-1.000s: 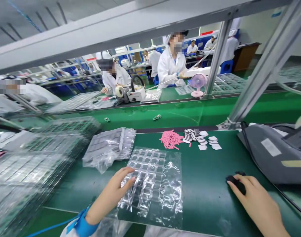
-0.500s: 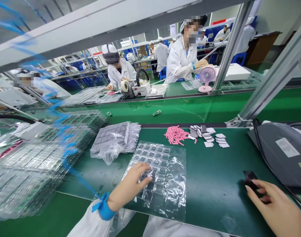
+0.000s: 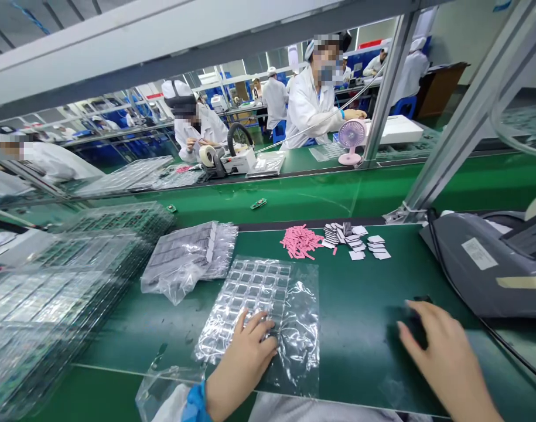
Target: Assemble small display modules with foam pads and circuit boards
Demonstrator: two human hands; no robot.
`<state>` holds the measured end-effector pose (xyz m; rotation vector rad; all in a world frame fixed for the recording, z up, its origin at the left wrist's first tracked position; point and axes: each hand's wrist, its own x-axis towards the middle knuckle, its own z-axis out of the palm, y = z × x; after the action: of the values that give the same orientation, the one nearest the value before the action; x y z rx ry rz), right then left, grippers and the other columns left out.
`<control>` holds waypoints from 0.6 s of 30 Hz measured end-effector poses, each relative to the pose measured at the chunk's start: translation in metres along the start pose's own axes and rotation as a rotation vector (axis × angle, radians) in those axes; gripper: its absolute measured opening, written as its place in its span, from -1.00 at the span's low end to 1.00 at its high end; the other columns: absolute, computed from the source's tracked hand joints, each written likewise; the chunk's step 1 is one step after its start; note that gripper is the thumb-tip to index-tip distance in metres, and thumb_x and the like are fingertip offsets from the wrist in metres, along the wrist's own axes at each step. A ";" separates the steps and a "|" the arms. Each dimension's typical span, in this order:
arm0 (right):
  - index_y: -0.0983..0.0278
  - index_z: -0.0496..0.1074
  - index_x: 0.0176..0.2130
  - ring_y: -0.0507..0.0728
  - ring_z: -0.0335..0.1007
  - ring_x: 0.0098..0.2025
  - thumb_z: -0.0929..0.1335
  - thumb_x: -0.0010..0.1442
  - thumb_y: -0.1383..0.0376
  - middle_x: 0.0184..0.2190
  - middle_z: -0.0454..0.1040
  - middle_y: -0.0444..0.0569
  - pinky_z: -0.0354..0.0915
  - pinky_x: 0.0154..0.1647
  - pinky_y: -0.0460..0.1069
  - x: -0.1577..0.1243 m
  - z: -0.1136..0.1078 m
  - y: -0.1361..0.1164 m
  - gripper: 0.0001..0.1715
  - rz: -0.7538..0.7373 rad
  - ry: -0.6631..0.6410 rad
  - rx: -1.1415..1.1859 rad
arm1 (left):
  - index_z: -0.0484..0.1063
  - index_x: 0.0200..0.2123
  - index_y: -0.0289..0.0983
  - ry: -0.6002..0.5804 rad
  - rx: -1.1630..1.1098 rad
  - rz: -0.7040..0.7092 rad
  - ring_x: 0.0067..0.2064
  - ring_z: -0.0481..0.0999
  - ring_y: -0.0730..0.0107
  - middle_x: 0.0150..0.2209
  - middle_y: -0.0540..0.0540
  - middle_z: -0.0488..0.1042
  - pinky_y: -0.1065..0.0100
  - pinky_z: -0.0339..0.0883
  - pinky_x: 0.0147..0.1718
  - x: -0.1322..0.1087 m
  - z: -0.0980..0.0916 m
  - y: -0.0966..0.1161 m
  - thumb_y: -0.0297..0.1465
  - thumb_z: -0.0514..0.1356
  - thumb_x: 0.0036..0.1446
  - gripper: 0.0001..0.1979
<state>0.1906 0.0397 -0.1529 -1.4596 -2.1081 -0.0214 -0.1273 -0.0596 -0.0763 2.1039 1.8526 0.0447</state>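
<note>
My left hand (image 3: 252,346) lies with its fingers spread on a clear plastic blister tray (image 3: 254,290) made of square pockets, pressing its lower right part. A crinkled clear bag (image 3: 305,331) extends from the tray's right side. Over the right of the bench, my right hand (image 3: 439,346) is curled around a small black object (image 3: 422,299). Most of that object is hidden by the fingers, which are slightly blurred, so its kind does not show.
Pink strips (image 3: 300,241) and white labels (image 3: 358,239) lie at the back. Left are bagged grey sheets (image 3: 184,252) and stacked clear trays (image 3: 74,281). A grey machine (image 3: 482,264) with a cable stands right. Beyond a metal post (image 3: 452,135), people in white work.
The view has swung to the right. My left hand has slid toward the tray's lower edge, its fingers spreading flatter. My right hand has moved left with the black object.
</note>
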 end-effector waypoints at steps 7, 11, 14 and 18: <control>0.17 0.47 -0.30 0.15 0.43 -0.12 0.40 0.08 0.23 -0.16 0.52 -0.08 0.28 0.02 0.16 -0.010 0.013 -0.122 -0.89 -0.679 -0.466 0.464 | 0.43 -0.44 -0.20 0.008 -0.262 -0.081 0.25 0.20 -0.05 0.11 -0.23 0.44 -0.23 0.00 0.17 -0.003 0.012 -0.016 -0.47 0.01 0.16 -0.77; 0.19 0.50 -0.36 0.15 0.44 -0.13 0.43 0.05 0.21 -0.18 0.55 -0.08 0.21 0.10 0.20 -0.020 0.031 -0.122 -0.88 -0.660 -0.454 0.485 | 0.37 -0.51 -0.21 0.098 -0.800 -0.237 0.24 0.22 -0.07 0.21 -0.31 0.28 -0.10 0.06 0.17 -0.004 0.002 -0.036 -0.25 0.14 0.10 -0.79; 0.19 0.51 -0.38 0.11 0.46 -0.21 0.40 0.09 0.18 -0.23 0.56 -0.10 0.18 0.12 0.19 -0.020 0.032 -0.118 -0.87 -0.635 -0.423 0.514 | 0.34 -0.51 -0.20 0.115 -0.924 -0.298 0.26 0.20 -0.02 0.28 -0.24 0.17 0.00 0.15 0.14 -0.007 -0.013 -0.041 -0.12 0.12 0.09 -0.71; 0.15 0.45 -0.16 0.00 0.41 -0.41 0.23 0.26 0.20 -0.36 0.52 -0.14 0.23 0.04 0.13 -0.012 0.025 -0.125 -0.76 -0.524 -0.274 0.574 | 0.44 -0.45 -0.15 -0.115 -0.732 -0.212 0.24 0.20 0.03 0.07 -0.12 0.46 0.03 -0.04 0.21 -0.005 -0.025 -0.021 -0.15 0.19 0.06 -0.79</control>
<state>0.0742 -0.0136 -0.1423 -0.5842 -2.3849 0.5625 -0.1544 -0.0569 -0.0569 1.3770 1.6383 0.4642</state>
